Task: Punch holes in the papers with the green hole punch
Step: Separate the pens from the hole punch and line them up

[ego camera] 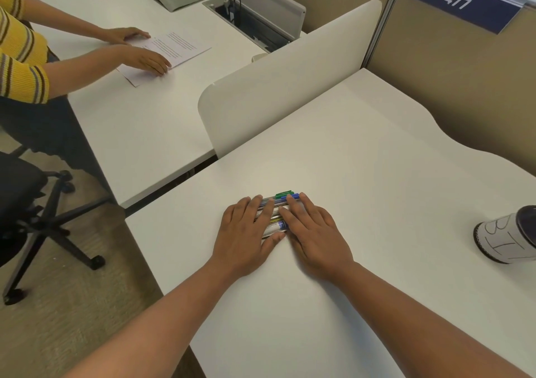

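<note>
Fingers of the left hand [246, 234] and right hand [314, 234] lie straight, pressing a row of pens [275, 213] on the white desk [362, 174]. At right edge of the frame stands a paper cup [506, 234] with dark lid; I cannot tell its content.

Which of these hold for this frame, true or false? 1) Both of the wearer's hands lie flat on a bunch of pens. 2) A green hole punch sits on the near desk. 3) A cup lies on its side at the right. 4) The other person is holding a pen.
1) True: the left hand and right hand rest flat on the pens.
2) False: no hole punch is visible.
3) True: the cup lies on its side.
4) False: that person's hands rest on papers.
</note>
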Tool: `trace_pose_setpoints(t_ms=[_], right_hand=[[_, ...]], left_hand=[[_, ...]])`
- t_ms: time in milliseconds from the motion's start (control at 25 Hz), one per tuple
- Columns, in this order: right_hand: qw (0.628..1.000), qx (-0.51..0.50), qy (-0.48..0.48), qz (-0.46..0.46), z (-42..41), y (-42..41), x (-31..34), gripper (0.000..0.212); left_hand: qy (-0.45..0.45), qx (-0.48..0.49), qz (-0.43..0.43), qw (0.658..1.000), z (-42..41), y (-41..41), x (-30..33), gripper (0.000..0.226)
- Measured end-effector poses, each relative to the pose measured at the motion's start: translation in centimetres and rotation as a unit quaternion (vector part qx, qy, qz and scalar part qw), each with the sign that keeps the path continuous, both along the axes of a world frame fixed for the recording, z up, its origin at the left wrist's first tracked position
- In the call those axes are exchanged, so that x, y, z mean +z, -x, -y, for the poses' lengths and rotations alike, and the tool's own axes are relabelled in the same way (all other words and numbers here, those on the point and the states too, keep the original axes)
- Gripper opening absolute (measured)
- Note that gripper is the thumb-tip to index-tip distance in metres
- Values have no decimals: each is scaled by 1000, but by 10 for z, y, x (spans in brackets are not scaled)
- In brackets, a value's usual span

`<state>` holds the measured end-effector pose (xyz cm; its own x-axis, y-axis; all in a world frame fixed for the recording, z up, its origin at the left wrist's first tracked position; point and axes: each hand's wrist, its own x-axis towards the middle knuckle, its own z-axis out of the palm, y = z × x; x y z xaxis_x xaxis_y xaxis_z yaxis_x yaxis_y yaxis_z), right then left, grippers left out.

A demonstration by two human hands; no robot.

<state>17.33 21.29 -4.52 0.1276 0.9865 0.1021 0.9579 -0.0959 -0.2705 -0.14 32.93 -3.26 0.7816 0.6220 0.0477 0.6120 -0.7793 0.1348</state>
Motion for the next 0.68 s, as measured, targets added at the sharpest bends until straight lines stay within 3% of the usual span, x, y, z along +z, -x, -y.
trace_pose_setpoints(t_ms=[680], right_hand=[[999,-23,19,-41,2,4,14,57]], left_hand=[[5,-7,-24,1000,3,1,6,88]])
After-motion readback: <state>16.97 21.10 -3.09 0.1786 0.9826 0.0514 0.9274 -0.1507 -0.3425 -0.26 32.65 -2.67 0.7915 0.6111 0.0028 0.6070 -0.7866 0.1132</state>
